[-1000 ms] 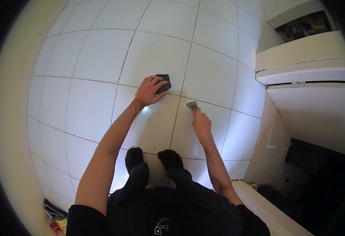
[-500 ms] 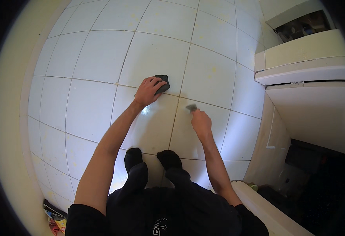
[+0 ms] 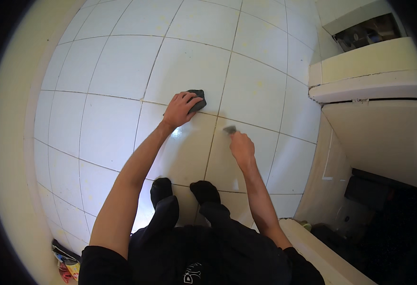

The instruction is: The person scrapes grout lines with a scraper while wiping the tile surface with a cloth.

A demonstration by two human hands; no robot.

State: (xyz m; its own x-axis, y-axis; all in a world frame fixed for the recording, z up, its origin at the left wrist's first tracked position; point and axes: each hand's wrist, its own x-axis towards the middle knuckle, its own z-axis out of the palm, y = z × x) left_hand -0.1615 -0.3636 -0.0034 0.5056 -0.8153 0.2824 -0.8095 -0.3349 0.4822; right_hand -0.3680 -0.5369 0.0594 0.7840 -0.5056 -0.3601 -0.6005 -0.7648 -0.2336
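Note:
My left hand (image 3: 179, 109) presses down on a dark grey folded cloth (image 3: 198, 101) lying on the white tiled floor (image 3: 253, 88). Its fingers curl over the cloth's top. To the right, my right hand (image 3: 243, 148) is closed round the handle of a small scraper (image 3: 230, 129). The flat greyish blade points away and to the left, low over the tile beside a grout line. Fingers hide the handle, and the blade is slightly blurred.
My black-socked feet (image 3: 204, 193) stand close in front of me. Pale yellow specks dot several tiles. A cream ledge (image 3: 370, 59) and a white panel (image 3: 379, 137) line the right side, with a dark recess below. Colourful items (image 3: 68, 266) lie at the lower left.
The scraper and my right hand have shifted very slightly left. My left hand stays on the cloth in the same place.

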